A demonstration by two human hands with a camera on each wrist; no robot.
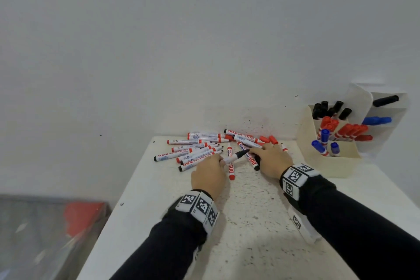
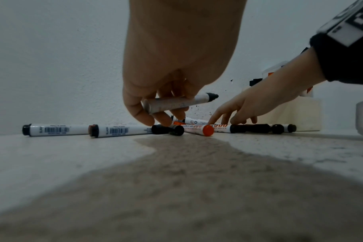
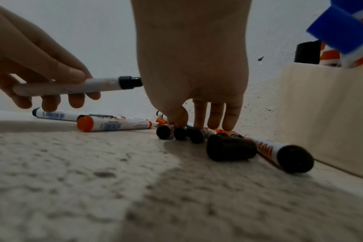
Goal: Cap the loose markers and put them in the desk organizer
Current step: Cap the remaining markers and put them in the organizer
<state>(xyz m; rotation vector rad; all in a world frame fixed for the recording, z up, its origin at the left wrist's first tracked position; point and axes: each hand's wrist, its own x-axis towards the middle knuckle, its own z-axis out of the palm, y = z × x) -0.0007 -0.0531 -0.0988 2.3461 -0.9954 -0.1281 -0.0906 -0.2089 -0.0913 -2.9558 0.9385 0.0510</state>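
The right hand (image 3: 192, 68) hides whatever its fingertips (image 3: 199, 121) touch among the markers (image 1: 200, 150), while the desk organizer (image 3: 325, 104) runs past the frame's edge.

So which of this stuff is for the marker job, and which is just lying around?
For the job:
- uncapped black marker in the left hand
- right hand reaching into the pile of loose markers
- loose red caps
- desk organizer

Just lying about:
- red thing beside the table

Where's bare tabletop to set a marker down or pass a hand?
Free: the near table, from the wrists to the near edge, and the left strip between the marker pile and the table's left edge. Crowded: the far end by the wall, where loose markers and caps lie under both hands, and the right corner, filled by the desk organizer.
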